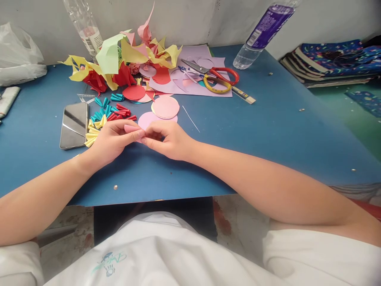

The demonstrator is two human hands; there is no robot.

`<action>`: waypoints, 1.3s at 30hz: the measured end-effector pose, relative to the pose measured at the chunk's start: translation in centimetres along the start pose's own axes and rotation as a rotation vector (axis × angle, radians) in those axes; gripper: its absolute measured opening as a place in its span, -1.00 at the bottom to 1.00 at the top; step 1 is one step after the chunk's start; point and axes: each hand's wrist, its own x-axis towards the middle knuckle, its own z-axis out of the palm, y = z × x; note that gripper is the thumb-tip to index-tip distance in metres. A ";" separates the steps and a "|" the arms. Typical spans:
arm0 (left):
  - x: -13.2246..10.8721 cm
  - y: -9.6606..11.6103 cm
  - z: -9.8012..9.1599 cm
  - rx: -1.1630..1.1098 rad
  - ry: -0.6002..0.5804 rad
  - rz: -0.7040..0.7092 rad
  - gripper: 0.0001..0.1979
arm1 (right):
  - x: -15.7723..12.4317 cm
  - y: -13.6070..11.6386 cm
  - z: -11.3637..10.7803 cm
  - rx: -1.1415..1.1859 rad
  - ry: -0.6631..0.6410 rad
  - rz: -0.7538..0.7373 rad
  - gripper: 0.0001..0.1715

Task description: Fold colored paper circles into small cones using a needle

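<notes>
Between both hands is a piece of pink paper (131,128), partly covered by the fingers. My left hand (114,137) pinches it between thumb and fingers. My right hand (168,139) has its thumb and fingertips closed on the paper's right end, meeting the left fingertips. Just beyond the hands lie a purple paper circle (150,118) and a stack of pink paper circles (165,107). Beside the left hand are yellow paper cones (93,134), red paper cones (122,112) and teal paper cones (104,111).
A phone (74,126) lies left of the cones. Scissors (220,77) and a cutter knife (242,94) rest on purple paper sheets (193,87). Crumpled paper scraps (110,55) are piled at the back, near a bottle (263,31) and a plastic bag (20,55). Books (327,65) lie right.
</notes>
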 end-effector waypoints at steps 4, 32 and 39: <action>-0.2 0.4 0.2 0.015 0.021 -0.041 -0.63 | 0.0 -0.2 -0.4 -0.052 0.008 -0.013 -0.61; -0.1 0.3 0.4 -0.010 0.111 -0.080 -0.64 | 0.2 -0.2 -0.7 -0.075 -0.114 0.112 -0.51; -0.1 -0.4 0.1 -0.039 0.106 -0.081 -0.56 | 0.3 -0.5 -0.8 0.080 -0.138 0.204 -0.58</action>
